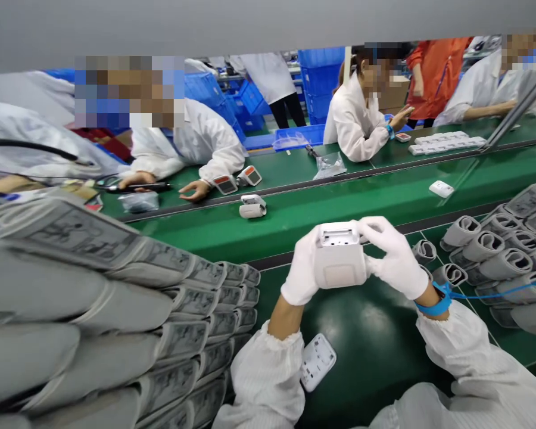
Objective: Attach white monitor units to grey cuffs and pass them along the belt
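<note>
Both my hands wear white gloves and hold one white plastic device [339,256] above the green bench. My left hand [301,271] wraps its left side, and my right hand [395,256] grips its right side and top edge. A blue wrist strap [435,304] with a coiled blue cord circles my right wrist. Below my left forearm a second white device [317,360] lies flat on the bench.
A tall stack of grey cuffs [116,310] fills the left. Rolled grey cuffs [491,250] lie at the right. White devices [252,207] [441,189] ride the green conveyor belt [339,205]. Several people in white coats work across it; blue crates stand behind them.
</note>
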`<state>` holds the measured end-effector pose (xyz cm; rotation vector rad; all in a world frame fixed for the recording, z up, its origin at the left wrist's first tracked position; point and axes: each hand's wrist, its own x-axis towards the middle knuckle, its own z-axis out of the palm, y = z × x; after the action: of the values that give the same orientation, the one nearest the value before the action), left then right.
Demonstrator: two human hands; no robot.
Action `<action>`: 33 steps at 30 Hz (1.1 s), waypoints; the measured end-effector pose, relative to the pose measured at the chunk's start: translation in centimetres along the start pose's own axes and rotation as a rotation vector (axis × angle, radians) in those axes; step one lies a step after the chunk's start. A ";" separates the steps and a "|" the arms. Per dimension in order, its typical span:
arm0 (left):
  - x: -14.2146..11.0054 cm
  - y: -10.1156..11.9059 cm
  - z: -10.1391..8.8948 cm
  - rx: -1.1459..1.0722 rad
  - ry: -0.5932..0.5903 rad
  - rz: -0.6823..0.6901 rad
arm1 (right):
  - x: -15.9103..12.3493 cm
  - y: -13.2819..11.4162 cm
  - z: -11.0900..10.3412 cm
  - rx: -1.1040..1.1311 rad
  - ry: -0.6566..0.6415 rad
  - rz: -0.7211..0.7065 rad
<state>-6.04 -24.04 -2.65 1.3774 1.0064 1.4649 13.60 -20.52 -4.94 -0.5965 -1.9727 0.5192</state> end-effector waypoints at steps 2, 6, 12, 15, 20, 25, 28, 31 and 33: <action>0.0 -0.1 0.4 -0.051 -0.027 -0.024 | 0.0 -0.5 0.2 0.008 0.023 0.008; 0.0 -0.6 1.0 -0.160 -0.066 -0.071 | -0.3 -1.3 0.9 -0.083 0.134 0.003; 0.5 -1.6 0.3 -0.082 -0.046 -0.065 | -0.2 -1.0 1.7 -0.130 0.143 0.031; 0.7 -1.9 0.0 -0.063 -0.064 -0.111 | 0.1 -0.6 1.3 -0.092 0.024 0.091; 1.4 -3.0 0.1 0.051 -0.120 -0.158 | -0.8 0.5 1.3 -0.024 0.001 0.324; 2.4 -5.4 0.3 0.360 0.051 -0.036 | -1.2 2.2 3.0 0.140 0.051 0.692; 3.2 -7.0 -0.2 0.456 0.201 -0.030 | 1.1 2.8 4.1 0.169 -0.031 0.705; 4.2 -8.1 -1.4 0.512 0.296 -0.071 | 5.8 3.8 5.2 -0.094 -0.237 0.631; 4.5 -8.3 -2.9 0.542 0.304 -0.127 | 9.5 4.9 5.9 -0.258 -0.339 0.613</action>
<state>-8.46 -17.25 -9.33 1.4432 1.7500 1.3865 5.44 -11.56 -3.89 -1.3724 -2.1777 0.7805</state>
